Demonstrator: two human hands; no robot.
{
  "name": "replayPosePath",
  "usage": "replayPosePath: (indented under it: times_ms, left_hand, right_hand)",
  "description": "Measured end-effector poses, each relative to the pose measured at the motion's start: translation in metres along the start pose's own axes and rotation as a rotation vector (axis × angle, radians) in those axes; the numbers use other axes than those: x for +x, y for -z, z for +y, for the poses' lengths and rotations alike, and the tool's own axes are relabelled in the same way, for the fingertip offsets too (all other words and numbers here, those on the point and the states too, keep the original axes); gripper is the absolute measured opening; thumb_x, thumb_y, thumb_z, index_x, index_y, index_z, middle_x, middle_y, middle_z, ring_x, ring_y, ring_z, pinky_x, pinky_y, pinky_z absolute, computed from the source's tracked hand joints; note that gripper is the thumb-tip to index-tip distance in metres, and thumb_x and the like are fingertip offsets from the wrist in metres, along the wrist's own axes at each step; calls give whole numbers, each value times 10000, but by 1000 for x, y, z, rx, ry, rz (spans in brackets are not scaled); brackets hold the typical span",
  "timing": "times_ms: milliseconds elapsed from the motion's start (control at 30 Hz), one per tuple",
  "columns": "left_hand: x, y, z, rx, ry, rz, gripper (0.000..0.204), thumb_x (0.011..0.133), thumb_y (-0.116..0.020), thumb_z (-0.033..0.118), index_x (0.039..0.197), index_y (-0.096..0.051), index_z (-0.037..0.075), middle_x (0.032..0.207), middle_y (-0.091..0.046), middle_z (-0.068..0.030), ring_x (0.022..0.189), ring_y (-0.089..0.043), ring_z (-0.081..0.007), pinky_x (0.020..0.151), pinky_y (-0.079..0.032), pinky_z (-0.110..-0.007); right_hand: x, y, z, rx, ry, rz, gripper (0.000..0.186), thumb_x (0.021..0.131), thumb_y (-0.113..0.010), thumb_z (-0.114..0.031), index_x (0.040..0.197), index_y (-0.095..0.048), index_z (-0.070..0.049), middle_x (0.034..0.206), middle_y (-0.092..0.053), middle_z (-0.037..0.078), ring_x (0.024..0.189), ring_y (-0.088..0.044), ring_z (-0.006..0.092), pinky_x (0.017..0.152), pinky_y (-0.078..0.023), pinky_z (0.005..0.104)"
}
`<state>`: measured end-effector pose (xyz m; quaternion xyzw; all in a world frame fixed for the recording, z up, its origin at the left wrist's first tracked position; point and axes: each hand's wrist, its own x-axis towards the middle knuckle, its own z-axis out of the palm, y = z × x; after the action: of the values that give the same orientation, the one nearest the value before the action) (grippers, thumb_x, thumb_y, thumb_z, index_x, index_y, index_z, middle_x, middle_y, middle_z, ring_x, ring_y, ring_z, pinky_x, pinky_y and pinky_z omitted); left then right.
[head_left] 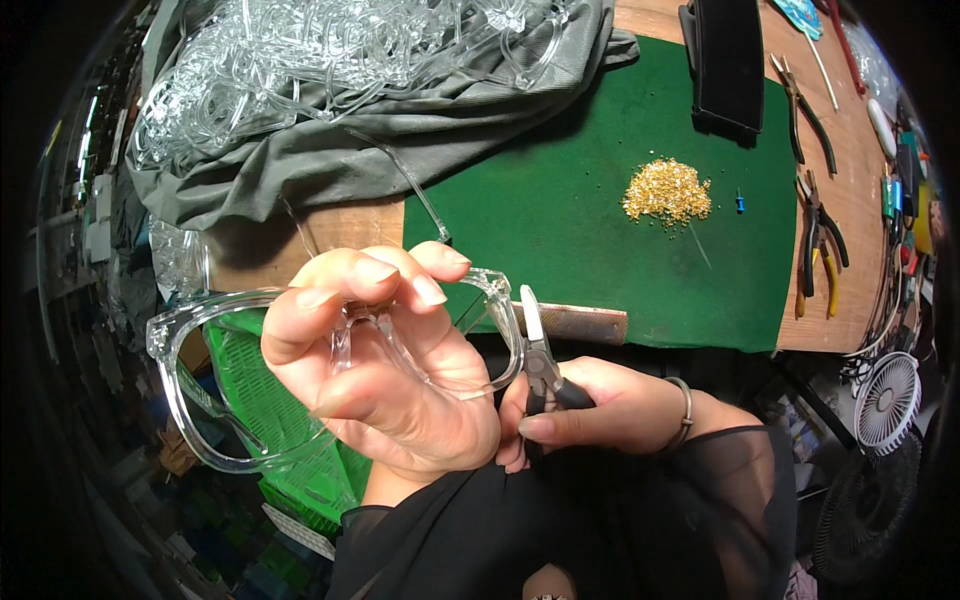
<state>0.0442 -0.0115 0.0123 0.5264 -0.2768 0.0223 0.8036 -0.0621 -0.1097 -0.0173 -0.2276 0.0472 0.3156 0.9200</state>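
Well, my left hand point(400, 375) grips clear glasses point(160, 336), my right hand point(605, 405) pliers point(541, 371); slipping could scratch the rim point(517, 345).

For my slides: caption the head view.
Left hand holds a clear spectacle frame; right hand grips pliers, with tiny golden pieces on a green mat beyond.

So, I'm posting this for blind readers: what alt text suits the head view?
A person's left hand holds up clear glasses, with pliers in the right hand close to their right side. Beyond are gold bits on a green mat and clear plastic pieces heaped on grey cloth.
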Motion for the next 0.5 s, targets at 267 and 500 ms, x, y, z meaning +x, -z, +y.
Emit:
replayPosePath:
  times_ms: [267,500]
  left_hand:
    - [-3,1,0,-15,13,-16,371,901,-438,439,1107,-514,140,966,-517,-55,767,-481,-149,747,-467,-362]
    - [-5,3,-1,-102,-14,-99,301,929,-409,393,1063,-483,134,1015,-498,-49,818,-497,-175,785,-457,-394]
  right_hand:
    - [-2,0,-2,7,-30,27,192,883,-546,-149,983,-544,15,925,-599,106,900,-572,178,839,-447,303]
    - [-3,0,-2,-59,14,28,194,890,-536,-156,983,-546,13,931,-599,102,895,-567,170,833,-446,303]
